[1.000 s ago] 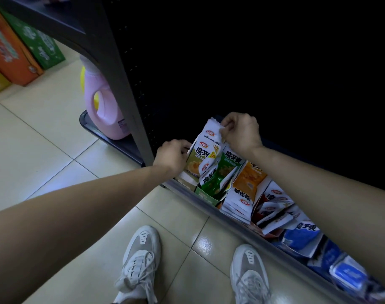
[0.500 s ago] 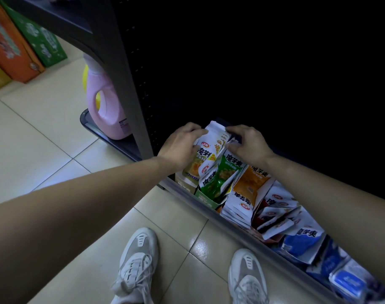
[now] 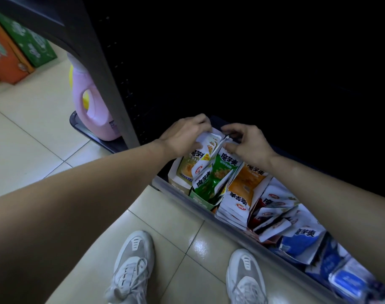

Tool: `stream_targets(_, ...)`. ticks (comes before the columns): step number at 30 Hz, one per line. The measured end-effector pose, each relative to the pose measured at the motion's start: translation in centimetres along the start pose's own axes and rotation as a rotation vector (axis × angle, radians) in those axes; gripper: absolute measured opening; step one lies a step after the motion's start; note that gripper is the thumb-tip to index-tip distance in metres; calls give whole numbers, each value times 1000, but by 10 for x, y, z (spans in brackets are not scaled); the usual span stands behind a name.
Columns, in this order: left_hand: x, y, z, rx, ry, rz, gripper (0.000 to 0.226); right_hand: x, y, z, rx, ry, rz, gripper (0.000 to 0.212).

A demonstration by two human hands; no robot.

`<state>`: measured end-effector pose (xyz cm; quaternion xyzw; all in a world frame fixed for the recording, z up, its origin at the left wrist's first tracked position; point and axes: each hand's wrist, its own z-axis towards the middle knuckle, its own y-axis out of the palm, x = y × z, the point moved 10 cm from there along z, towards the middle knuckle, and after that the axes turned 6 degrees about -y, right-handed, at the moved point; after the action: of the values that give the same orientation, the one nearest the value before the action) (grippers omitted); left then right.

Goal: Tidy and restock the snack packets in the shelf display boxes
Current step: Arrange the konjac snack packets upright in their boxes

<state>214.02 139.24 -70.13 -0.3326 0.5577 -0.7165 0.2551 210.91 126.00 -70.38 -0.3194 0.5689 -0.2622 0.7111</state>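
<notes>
Left hand [image 3: 185,137] at the end box of the shelf row, fingers curled over the white tops of the yellow packets [image 3: 188,166], gripping the bunch from its left side. Right hand [image 3: 249,144] opposite, thumb and forefinger pinching a white top edge on the right side of the same bunch, thumb just above the green packets [image 3: 222,172]. Both hands close together over the bunch.

Yellow packets upright in a cream display box [image 3: 176,186], directly left of the green display box [image 3: 199,198] and touching it. Inside the green display box: the green packets, leaning and loosely fanned. Immediately right of the green display box: orange packets [image 3: 246,179] behind a tight stack of white-edged packets [image 3: 233,210]. Further right: red-and-white packets [image 3: 275,205] jumbled at different angles, then blue packets [image 3: 301,240] slumped sideways, their boxes mostly hidden. Along the front of the green display box and its neighbours, a grey shelf rail [image 3: 235,232].

Well left of the green display box, past a dark shelf upright [image 3: 112,95], a pink jug [image 3: 95,115] on a low black base. Nearer the camera than the green display box, two pale sneakers [image 3: 132,264] on cream floor tiles [image 3: 33,132]. Far left of it, an orange carton [image 3: 5,60] and a green carton [image 3: 31,44] side by side.
</notes>
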Motion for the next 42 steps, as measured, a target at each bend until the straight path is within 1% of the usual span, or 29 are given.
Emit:
stream_targets(3,-4,-1,-3,-36,2,-27,40,-5,3,-1,-50,-44,-61,45)
stream_targets(5,-3,-6,-1,-64,4,-8,33,-9,5,-1,-68,-71,-81,42)
stream_targets(7,5,-14,2,-42,51,57,24,-10,6,-3,-73,-70,-63,39)
stream_targets(9,9,-17,4,-30,62,80,17,-14,8,-5,-71,-62,-33,41)
stream_targets(11,7,-20,5,-17,37,76,13,-16,9,-7,-62,-51,-27,50)
stream_targets(13,9,-28,4,79,61,69,11,-13,8,-8,-56,-13,-27,66)
stream_targets(14,11,-33,2,139,79,67,14,-10,7,-8,-56,13,-6,72)
stream_targets(16,13,-36,0,216,81,59,17,-5,7,-6,-66,36,21,76)
stream_targets(18,12,-33,3,231,39,66,18,-5,10,-4,-82,30,8,72)
stream_targets(20,7,-31,9,237,-47,60,20,-9,13,-1,-85,2,-23,68)
stream_targets(22,0,-24,13,197,-139,57,31,-11,12,0,-63,-13,-51,68)
stream_targets(25,-10,-9,10,93,-218,57,61,-12,7,-3,-24,-43,-44,80)
stream_targets(26,-14,-7,6,77,-235,50,68,-12,7,-4,-27,-63,-44,83)
stream_targets(27,-17,-6,3,69,-246,32,71,-12,7,-4,-39,-83,-65,82)
stream_targets(30,-20,-4,-8,71,-251,-38,78,-9,13,-3,-88,-104,-215,71)
stream_targets(33,-15,9,-18,14,-178,1,84,-9,19,-2,-132,-99,-315,62)
stream_targets(35,-16,20,-22,-49,-172,2,87,-5,21,0,-159,-59,-328,59)
stream_targets(37,-21,25,-22,-88,-200,-28,88,-1,22,3,-175,-23,-290,59)
stream_targets(39,-23,21,-23,-60,-209,-89,80,-4,18,4,-143,-45,-261,58)
stream_targets(41,-22,1,-28,76,-200,-212,54,-10,7,3,-62,-102,-255,52)
stream_targets(42,-23,-10,-32,143,-216,-301,40,-14,-1,1,-17,-127,-253,46)
